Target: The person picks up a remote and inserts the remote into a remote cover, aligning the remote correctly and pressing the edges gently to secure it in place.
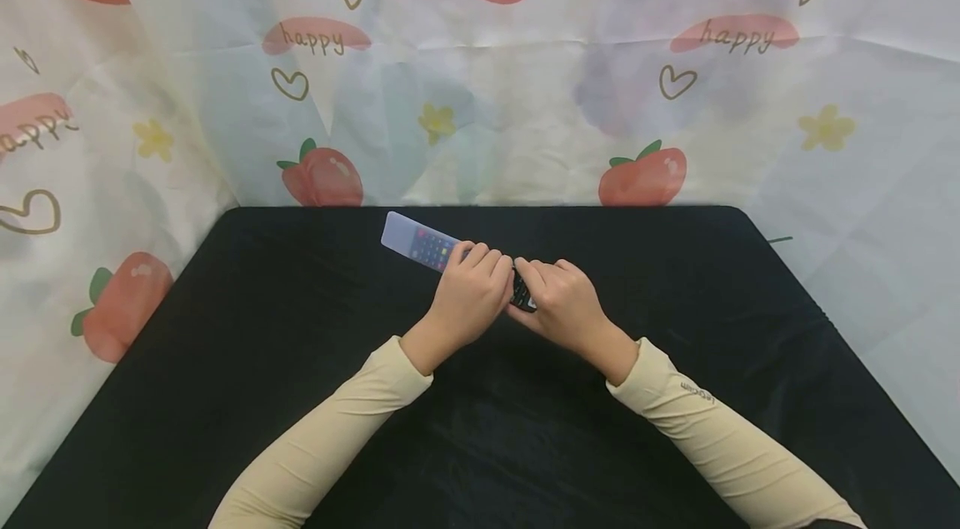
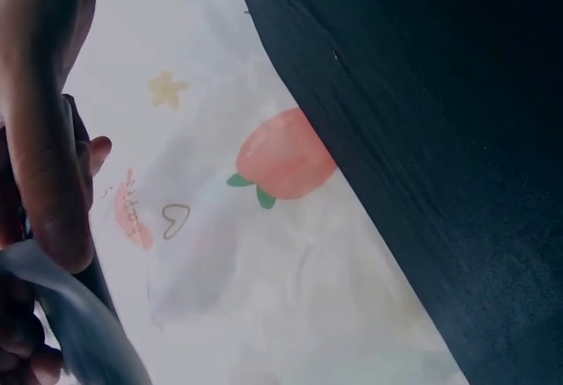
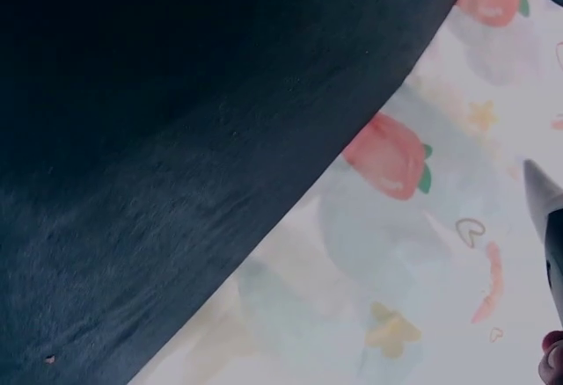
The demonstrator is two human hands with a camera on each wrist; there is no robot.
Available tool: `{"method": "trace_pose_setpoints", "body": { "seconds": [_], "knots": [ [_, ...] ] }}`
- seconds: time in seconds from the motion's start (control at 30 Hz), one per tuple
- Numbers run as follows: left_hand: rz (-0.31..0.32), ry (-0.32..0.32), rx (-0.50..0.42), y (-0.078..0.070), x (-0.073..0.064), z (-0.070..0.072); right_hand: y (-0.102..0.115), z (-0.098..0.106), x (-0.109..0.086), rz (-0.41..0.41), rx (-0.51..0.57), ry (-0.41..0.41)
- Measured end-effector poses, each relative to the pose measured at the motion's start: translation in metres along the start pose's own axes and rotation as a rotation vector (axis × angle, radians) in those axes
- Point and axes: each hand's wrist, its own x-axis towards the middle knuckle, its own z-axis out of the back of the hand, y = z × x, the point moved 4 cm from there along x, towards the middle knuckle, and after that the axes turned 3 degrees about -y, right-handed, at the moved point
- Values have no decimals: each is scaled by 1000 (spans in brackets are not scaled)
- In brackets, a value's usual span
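Above the table, both hands hold a black remote control (image 1: 522,293) that sits partly inside a translucent sleeve cover (image 1: 400,232). Coloured buttons show through the cover, whose empty end reaches past the remote to the upper left. My left hand (image 1: 471,292) grips the covered middle of the remote. At the bare black end, my right hand (image 1: 567,304) pinches the remote with thumb and fingers. The left wrist view shows the loose cover (image 2: 92,328) beside the fingers. Only a tip of the cover (image 3: 540,193) appears at the right wrist view's edge.
A black cloth covers the table (image 1: 480,446). Behind it and along the sides hangs a pale curtain (image 1: 517,121) printed with strawberries, flowers, hearts and the word "happy".
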Motion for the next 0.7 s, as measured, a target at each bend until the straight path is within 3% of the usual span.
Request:
{"method": "trace_pose_setpoints", "body": {
  "seconds": [0.17, 0.33, 0.47, 0.6, 0.7],
  "knots": [
    [-9, -12, -9, -3, 1, 2, 0, 1, 0, -24, 22, -3],
    [21, 30, -20, 2, 2, 8, -5, 2, 0, -65, 2, 5],
    [38, 42, -6, 10, -4, 12, -13, 5, 0, -192, 12, 19],
    [67, 26, 84, 17, -12, 11, -19, 12, 1, -363, 61, 7],
    [109, 6, 151, 18, -13, 8, -16, 14, 1, -431, 112, 5]
  ]
}}
